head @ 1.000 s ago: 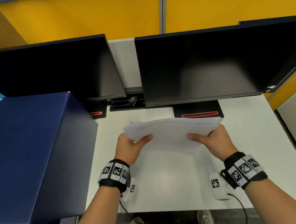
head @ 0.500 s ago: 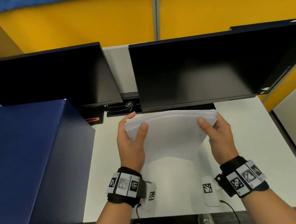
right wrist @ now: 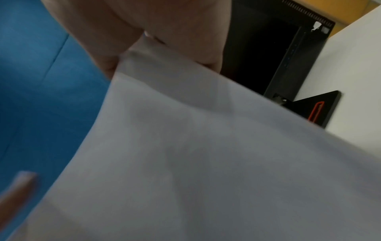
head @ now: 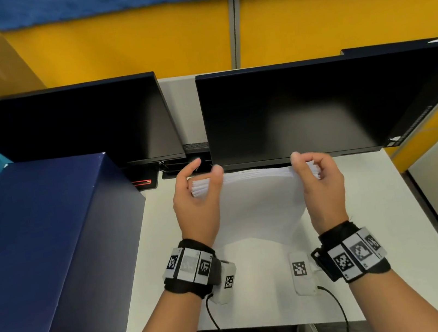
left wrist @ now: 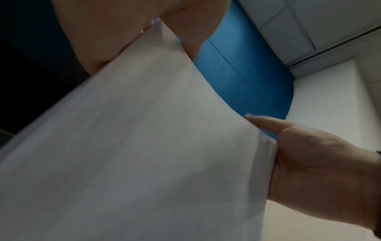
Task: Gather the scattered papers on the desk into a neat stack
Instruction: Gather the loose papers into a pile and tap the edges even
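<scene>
A stack of white papers [head: 260, 199] stands nearly upright on its lower edge on the white desk [head: 377, 212], in front of the right monitor. My left hand [head: 198, 195] grips its left side, thumb on the near face and fingers curled behind. My right hand [head: 319, 178] grips the right side the same way. The top edges of the sheets show between my thumbs. In the left wrist view the stack [left wrist: 144, 154] fills the frame, with my right hand [left wrist: 319, 163] at its far edge. In the right wrist view the paper [right wrist: 206, 163] hides most of the desk.
Two dark monitors [head: 317, 104] [head: 63, 130] stand at the back of the desk. A large dark blue box [head: 38, 246] sits on the left. A monitor base with a red slot [right wrist: 315, 110] lies behind the papers. Yellow and blue partitions [head: 135, 41] rise behind.
The stack has been tipped up from lying nearly flat in my hands to standing on its lower edge. Both hands slid up its sides toward the top edge.
</scene>
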The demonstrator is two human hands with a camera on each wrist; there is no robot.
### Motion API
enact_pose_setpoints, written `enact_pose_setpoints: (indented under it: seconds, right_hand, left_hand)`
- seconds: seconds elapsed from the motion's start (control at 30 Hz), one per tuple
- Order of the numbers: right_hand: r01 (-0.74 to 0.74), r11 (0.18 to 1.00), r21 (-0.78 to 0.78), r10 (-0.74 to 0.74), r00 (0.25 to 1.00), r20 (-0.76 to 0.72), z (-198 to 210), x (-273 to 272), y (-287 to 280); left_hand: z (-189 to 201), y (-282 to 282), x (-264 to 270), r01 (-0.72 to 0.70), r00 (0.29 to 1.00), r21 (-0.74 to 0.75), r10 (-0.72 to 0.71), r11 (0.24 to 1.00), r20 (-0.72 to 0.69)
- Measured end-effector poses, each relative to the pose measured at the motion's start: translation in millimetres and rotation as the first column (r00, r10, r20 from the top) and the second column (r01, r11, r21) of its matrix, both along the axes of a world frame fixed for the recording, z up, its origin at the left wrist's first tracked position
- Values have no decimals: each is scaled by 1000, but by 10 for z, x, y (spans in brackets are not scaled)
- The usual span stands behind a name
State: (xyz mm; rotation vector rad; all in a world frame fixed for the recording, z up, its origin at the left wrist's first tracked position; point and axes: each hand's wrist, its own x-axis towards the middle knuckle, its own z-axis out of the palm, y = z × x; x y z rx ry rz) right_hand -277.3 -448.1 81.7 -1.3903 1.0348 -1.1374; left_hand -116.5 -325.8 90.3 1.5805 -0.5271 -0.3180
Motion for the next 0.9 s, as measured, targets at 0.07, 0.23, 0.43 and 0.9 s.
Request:
enact_pose_setpoints:
  seconds: [0.07, 0.23, 0.43, 0.9]
  right_hand:
    - [-194, 981, 24, 194, 981, -7, -122, -161, -95]
    - [-349, 910, 225, 395, 895, -208, -585, -283, -70]
    - [-251, 963, 102, 263, 958, -119, -463, -195, -44]
    - [-267, 964, 14, 267, 956, -124, -394, -230, -18]
  left_hand:
    - [-173, 83, 130, 181, 983, 28, -181, 983, 0]
    - [-678, 119, 175, 316, 939, 252, -264, 915, -222]
    - [-502, 61, 165, 232, 959, 95, -211, 968, -189]
    - [-483, 70, 182, 225, 972, 80, -218, 971, -85]
